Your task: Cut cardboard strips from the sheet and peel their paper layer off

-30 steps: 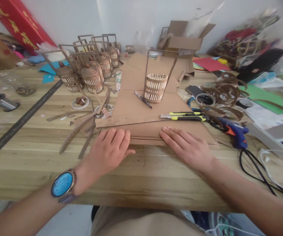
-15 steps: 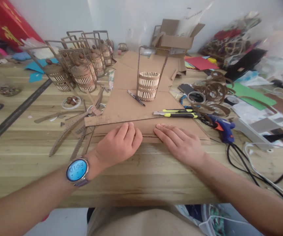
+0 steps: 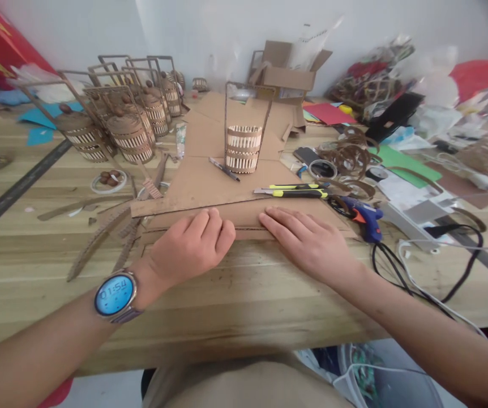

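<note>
Fingers (image 3: 226,233) of the left hand (image 3: 189,245) curl on the cardboard (image 3: 247,218), grip unclear; the right hand (image 3: 309,241) rests flat, unclenched.

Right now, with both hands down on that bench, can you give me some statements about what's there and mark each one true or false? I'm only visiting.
1. The right hand lies with its palm down on the cardboard. True.
2. The left hand is raised high above the cardboard. False: it rests on it, curled.
3. The pen stands inside the basket. False: it lies beside it.
4. The brown balls sit within a white ring. True.
5. The glue gun is mainly green. False: it is mainly blue.
</note>
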`<state>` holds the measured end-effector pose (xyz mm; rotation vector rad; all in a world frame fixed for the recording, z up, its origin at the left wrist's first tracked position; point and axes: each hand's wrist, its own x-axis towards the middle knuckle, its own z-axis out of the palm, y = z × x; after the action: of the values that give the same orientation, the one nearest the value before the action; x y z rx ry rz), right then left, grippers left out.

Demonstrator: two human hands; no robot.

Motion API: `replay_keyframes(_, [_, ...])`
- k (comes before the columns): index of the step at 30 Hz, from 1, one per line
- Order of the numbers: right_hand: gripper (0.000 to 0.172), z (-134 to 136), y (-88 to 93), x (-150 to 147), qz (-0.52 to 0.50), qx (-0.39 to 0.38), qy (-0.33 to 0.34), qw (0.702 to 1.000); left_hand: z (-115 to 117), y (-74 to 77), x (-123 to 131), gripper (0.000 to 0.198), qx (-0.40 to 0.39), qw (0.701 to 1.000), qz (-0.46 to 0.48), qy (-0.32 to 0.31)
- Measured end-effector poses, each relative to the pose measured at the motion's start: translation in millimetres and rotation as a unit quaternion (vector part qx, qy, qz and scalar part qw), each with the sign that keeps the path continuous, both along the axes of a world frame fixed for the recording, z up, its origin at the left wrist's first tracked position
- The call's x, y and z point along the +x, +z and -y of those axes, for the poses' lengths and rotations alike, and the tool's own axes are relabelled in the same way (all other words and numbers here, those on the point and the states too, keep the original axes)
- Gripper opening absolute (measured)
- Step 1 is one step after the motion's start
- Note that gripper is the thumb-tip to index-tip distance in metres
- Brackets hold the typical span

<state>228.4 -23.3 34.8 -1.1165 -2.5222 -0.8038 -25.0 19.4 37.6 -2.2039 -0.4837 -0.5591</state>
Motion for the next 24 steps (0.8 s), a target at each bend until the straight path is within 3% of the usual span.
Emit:
replay_keyframes(11, [0.041, -0.6, 3.1, 54.4, 0.044, -0.013, -0.028, 0.999, -0.4, 0.6, -2.7, 0.004, 0.026, 1.000, 0.003, -0.009])
replay_keyframes(20, [0.035, -10.1, -8.6, 61.3, -0.023, 0.105, 0.022, 0.994, 0.9, 7.9, -1.5, 0.002, 0.026, 1.000, 0.010, -0.010])
replay_keyframes(24, [0.027, -4.5, -4.9, 52.6, -0.013, 0.058, -0.019, 0.998, 0.9, 4.6, -0.8, 0.002, 0.024, 1.000, 0.003, -0.006])
